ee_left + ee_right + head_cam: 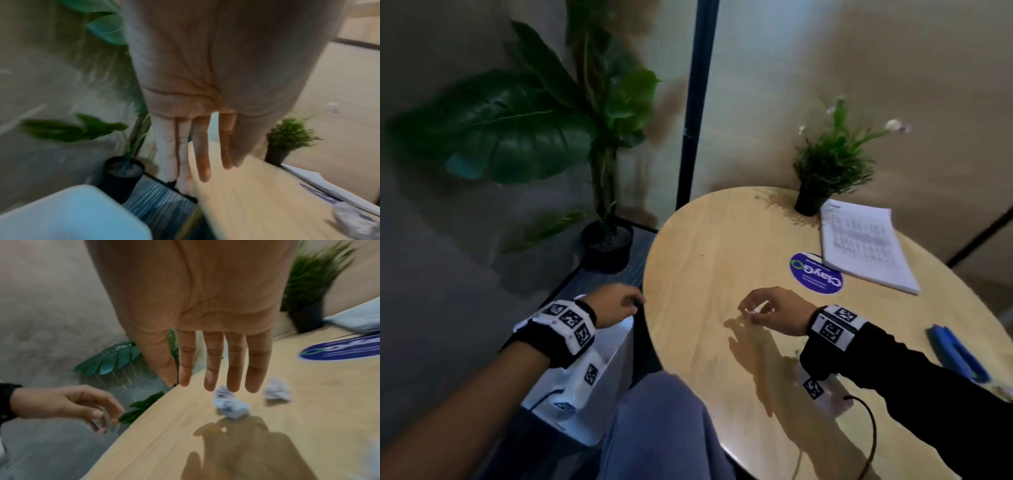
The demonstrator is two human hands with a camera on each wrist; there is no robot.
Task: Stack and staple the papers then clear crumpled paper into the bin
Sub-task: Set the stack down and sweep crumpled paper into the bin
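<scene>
Two crumpled paper balls lie on the round wooden table. My right hand hovers just above them with straight fingers and holds nothing. In the head view it hides the balls almost fully. My left hand hangs off the table's left edge, fingers relaxed and empty, above the white bin on the floor. The paper stack lies at the table's far right. A blue stapler lies near the right edge.
A small potted plant stands at the table's back beside the stack. A round blue sticker lies flat in front of the papers. A large leafy plant in a black pot stands on the floor beyond the bin.
</scene>
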